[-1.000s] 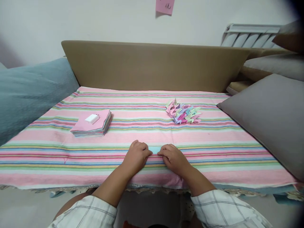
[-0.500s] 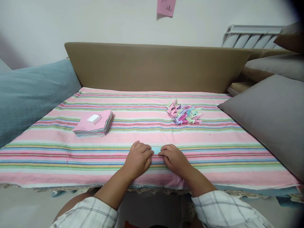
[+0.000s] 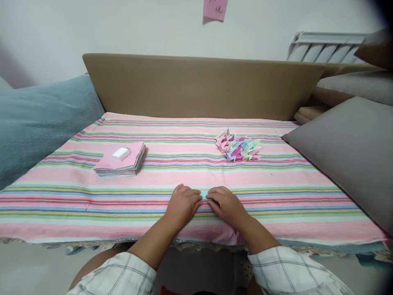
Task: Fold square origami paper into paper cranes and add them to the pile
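Observation:
A small piece of light blue paper (image 3: pixel 204 195) lies on the striped cloth between my hands, mostly covered by my fingers. My left hand (image 3: pixel 184 205) has its fingers closed on the paper's left part. From the other side, my right hand (image 3: pixel 225 205) pinches the right part between thumb and fingers. Beyond my right hand rests a cluster of folded paper cranes (image 3: pixel 238 146) in pink, purple, green and blue. To the left stands a stack of coloured paper squares (image 3: pixel 119 162), pink on top, with a white charger plug (image 3: pixel 121 153) lying on it.
The striped cloth (image 3: pixel 172 143) covers the seat surface up to a brown backrest (image 3: pixel 196 88). A blue-grey cushion (image 3: pixel 43 123) leans at the left, and grey pillows (image 3: pixel 346 151) pile at the right. A pink note (image 3: pixel 215 9) hangs on the wall.
My left hand has slid slightly right along the paper, so the gap between my hands is narrower. My right hand has barely moved.

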Demonstrator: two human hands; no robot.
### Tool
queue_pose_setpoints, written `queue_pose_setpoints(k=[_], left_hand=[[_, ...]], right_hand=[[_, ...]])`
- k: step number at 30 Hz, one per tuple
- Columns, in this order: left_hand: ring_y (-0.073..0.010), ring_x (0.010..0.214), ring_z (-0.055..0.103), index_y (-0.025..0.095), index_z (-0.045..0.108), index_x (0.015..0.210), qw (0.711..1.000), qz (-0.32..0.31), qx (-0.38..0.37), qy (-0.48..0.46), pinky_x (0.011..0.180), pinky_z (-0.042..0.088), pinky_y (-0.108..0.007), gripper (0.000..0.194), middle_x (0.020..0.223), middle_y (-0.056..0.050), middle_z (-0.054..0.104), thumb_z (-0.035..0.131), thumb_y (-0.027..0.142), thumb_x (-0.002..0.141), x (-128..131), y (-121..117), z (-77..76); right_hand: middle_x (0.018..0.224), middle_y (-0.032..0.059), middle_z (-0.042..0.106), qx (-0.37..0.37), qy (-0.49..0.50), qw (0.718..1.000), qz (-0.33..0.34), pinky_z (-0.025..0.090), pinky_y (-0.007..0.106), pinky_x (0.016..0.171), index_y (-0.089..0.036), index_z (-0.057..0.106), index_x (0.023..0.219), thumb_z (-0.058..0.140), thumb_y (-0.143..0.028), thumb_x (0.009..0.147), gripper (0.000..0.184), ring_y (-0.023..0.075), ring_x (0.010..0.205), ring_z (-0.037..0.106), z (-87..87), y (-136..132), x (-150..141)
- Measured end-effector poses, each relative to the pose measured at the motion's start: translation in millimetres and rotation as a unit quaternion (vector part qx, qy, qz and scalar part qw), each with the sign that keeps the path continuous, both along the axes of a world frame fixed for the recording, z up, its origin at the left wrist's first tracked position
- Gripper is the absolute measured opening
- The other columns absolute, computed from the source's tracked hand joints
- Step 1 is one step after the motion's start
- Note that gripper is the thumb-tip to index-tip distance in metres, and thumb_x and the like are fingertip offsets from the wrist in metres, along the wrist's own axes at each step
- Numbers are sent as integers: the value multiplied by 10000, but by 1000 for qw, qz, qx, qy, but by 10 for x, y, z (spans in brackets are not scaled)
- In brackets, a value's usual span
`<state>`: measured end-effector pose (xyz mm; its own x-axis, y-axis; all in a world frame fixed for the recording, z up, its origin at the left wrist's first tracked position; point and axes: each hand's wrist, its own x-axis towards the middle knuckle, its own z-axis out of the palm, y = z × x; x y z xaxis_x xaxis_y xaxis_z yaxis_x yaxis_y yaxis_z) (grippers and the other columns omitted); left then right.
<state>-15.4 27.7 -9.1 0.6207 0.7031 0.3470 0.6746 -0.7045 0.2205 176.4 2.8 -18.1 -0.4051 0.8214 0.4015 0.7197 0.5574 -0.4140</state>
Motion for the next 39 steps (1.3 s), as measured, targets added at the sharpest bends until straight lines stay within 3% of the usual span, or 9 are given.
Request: queue_pose_setpoints(k=[6,11,21,25,31,36,39], left_hand=[[-181,861,594,265,663,890,1000,18,1,-5,948,306,-422,117,923,-9,704,570,284,823,42,40,-38],[-163,816,592,255,648,832,999,15,37,10,988,263,-435,140,837,11,700,510,246,852,69,42,-46],[-181,785,583,215,634,886,998,4,62,13,912,354,-400,187,797,-27,682,472,147,825,78,51,-57],[-208,812,566,190,611,993,1000,11,29,0,822,409,-380,242,873,-52,677,473,143,800,60,46,-29],[-216,857,557,197,544,1137,997,41,-42,-43,823,418,-377,398,953,-49,665,544,157,742,41,47,-21],[-206,885,560,219,400,1289,984,68,-105,-128,854,411,-371,603,931,-17,663,605,186,722,11,73,-15],[-187,861,584,237,409,1285,967,93,-164,-171,810,438,-331,610,899,-8,651,637,228,719,-8,89,9]], right_hand=[[926,58,662,0,-18,1000,-10,455,347,812,-201,635,924,525,-208,856,129,196,886,575,-47,39,9],[911,51,663,-14,-21,1000,-17,445,341,809,-193,622,910,529,-217,858,109,195,877,572,-26,42,1],[931,59,663,5,-44,999,-26,431,336,809,-183,603,960,521,-212,860,133,197,880,570,-6,43,-31],[871,61,658,45,-67,996,-37,427,326,784,-181,610,919,473,-198,872,145,193,838,563,-35,41,-65],[851,58,662,85,-53,994,-47,427,320,767,-174,611,925,458,-164,861,167,188,817,567,-80,70,-98],[898,57,676,51,14,997,-63,443,323,773,-187,617,973,438,-212,885,201,189,847,593,7,40,-95],[935,53,679,-5,73,995,-68,467,315,782,-193,622,1010,446,-240,882,223,185,879,611,65,18,-90]])
